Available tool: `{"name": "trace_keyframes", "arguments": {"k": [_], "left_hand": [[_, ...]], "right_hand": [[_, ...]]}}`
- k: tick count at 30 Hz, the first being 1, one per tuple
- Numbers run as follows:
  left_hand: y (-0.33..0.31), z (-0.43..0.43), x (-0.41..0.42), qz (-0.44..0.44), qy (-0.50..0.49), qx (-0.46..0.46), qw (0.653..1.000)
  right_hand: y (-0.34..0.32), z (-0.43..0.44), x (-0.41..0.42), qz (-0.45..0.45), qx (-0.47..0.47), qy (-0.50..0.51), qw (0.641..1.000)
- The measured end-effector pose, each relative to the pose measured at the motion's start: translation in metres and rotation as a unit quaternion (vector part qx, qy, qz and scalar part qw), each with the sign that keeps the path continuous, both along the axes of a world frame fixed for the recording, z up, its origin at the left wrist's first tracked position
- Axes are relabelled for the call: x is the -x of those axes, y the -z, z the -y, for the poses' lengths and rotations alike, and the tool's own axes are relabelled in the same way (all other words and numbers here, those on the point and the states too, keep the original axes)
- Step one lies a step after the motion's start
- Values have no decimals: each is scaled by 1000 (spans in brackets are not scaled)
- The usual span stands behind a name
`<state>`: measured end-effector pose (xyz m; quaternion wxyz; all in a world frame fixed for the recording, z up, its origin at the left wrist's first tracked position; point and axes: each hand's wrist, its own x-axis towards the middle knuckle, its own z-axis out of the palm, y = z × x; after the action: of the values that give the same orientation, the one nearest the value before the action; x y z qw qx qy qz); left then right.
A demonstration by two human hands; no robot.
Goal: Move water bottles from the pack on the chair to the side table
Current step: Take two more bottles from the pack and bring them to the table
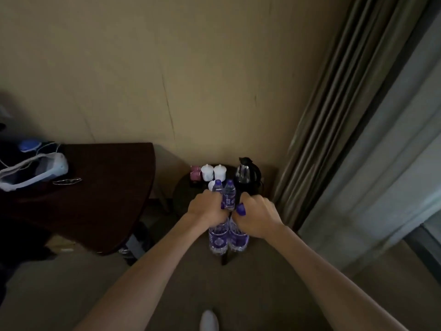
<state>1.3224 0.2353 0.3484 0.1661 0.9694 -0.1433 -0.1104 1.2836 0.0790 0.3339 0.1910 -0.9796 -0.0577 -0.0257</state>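
My left hand [207, 207] is closed around the neck of a clear water bottle with a purple label [218, 237], which hangs below the fist. My right hand [256, 215] grips a second such bottle [239, 236] the same way, its purple cap [241, 209] poking out by the thumb. Both hands are side by side at the near edge of a small round dark side table [181, 195]. Two more purple-capped bottles [229, 194] stand upright just behind my hands; I cannot tell whether they rest on the table. The chair and the pack are out of view.
On the side table stand a black kettle [248, 177], two white lidded cups [207, 172] and a pink item [195, 173]. A dark wooden desk [107, 187] with a white bag [35, 170] is at left. Curtains [334, 115] hang at right. My white-socked foot [209, 320] is below.
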Motion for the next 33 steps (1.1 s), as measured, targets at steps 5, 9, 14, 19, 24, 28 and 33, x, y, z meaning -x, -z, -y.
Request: {"name": "trace_keyframes", "arguments": {"k": [5,9,14,19,24,28,33], "left_hand": [[48,5,-96,-45,-5,-16,999],[80,10,-147,-79,-23,-18,996],[117,20,-195,-118,-58,-52,990],[162,25,-229,-126,-77,-69,987],[208,31,-270,-155,-92,-57,982],[225,28,-277,-156,-72,-55,984],[250,19,-287,-138,-61,-59,987]], "right_hand": [[43,2,-102,-77,20,-38,996],[79,12,-157,-115,10,-52,992],[129,19,-213,-161,17,-47,986],[177,16,-247,-209,8,-41,977],[220,22,-289,-272,-4,-22,962],[231,18,-300,-309,-6,-27,951],[248,12,-309,-307,-15,-16,952]]}}
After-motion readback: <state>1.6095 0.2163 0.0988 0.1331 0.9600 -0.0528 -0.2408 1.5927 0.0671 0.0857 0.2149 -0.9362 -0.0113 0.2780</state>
